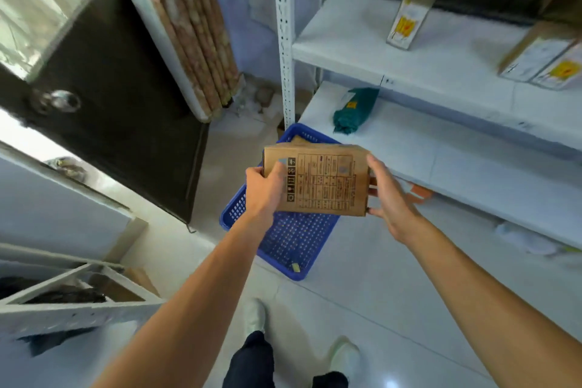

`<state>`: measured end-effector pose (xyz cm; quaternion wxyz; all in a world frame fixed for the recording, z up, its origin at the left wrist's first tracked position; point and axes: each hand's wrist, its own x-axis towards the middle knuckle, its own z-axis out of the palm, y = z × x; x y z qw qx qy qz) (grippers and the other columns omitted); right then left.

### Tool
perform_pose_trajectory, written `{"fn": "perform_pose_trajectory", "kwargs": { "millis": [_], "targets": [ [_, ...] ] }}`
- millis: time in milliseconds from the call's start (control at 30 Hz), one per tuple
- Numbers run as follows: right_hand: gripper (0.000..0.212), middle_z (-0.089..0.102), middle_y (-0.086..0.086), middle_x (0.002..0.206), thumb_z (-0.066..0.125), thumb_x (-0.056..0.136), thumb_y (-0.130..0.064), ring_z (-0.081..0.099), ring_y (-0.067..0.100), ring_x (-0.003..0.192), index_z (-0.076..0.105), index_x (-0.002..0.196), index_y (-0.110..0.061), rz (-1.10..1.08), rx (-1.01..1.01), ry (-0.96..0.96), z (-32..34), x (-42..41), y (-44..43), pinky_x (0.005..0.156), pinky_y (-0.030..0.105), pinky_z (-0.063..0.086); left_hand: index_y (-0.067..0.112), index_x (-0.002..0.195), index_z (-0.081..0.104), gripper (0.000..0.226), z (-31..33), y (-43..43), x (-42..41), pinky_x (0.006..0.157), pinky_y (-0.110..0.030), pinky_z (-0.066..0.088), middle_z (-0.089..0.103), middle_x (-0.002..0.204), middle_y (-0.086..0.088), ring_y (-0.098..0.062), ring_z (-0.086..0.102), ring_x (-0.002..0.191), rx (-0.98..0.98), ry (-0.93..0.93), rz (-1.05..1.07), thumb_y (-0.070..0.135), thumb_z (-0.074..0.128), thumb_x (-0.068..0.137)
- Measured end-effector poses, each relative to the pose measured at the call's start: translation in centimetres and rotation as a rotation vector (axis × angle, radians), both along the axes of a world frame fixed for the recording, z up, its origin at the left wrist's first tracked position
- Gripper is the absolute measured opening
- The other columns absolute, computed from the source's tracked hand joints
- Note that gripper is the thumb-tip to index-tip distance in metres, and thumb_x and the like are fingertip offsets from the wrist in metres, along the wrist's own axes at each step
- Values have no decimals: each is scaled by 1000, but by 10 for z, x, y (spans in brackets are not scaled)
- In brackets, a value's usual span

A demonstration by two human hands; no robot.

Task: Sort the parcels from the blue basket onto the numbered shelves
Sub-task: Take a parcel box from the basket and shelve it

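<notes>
I hold a brown cardboard parcel (321, 181) with a printed table on its face, above the blue basket (289, 239) on the floor. My left hand (264, 190) grips its left edge, thumb on the face. My right hand (385, 195) holds its right edge with curled fingers. Behind the parcel, the corner of another brown parcel (297, 139) shows in the basket's far end. White shelves stand to the right: the lower shelf (441, 148) carries a green bagged parcel (354, 110), the upper shelf (409, 57) a small box with a yellow label (407, 20) and two boxes (544, 60) at the right edge.
A dark door (104, 98) with a round knob stands open at the left, next to a patterned curtain (195, 28). A perforated white shelf post (285, 35) rises behind the basket. A low cabinet (69, 299) sits at lower left. My feet are on the pale tiled floor.
</notes>
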<state>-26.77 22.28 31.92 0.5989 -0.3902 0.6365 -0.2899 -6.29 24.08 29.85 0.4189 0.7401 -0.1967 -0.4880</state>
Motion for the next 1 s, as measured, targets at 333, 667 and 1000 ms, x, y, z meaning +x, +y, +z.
{"fn": "perform_pose_trajectory", "kwargs": {
  "millis": [333, 667, 1000],
  "targets": [
    [35, 63, -18, 118, 43, 99, -55, 58, -5, 106, 51, 129, -39, -183, -431, -11, 144, -37, 29, 98, 38, 44, 17, 113, 48, 72, 166, -39, -48, 86, -49, 58, 65, 106, -5, -23, 66, 94, -241, 161, 40, 71, 69, 69],
    [56, 45, -5, 145, 48, 87, -63, 49, 9, 127, 38, 141, -47, -269, -640, 61, 189, -35, 45, 98, 31, 48, 12, 113, 54, 73, 249, -68, -61, 84, -50, 58, 66, 100, -8, -25, 67, 89, -329, 293, 49, 61, 78, 64],
    [82, 35, -10, 135, 66, 94, -35, 42, 11, 130, 13, 157, -39, -271, -754, 264, 226, -51, 21, 107, 36, 44, 19, 116, 59, 68, 310, -97, -76, 83, -42, 51, 65, 105, -2, -21, 61, 98, -518, 81, -153, 67, 67, 69]
  ]
}}
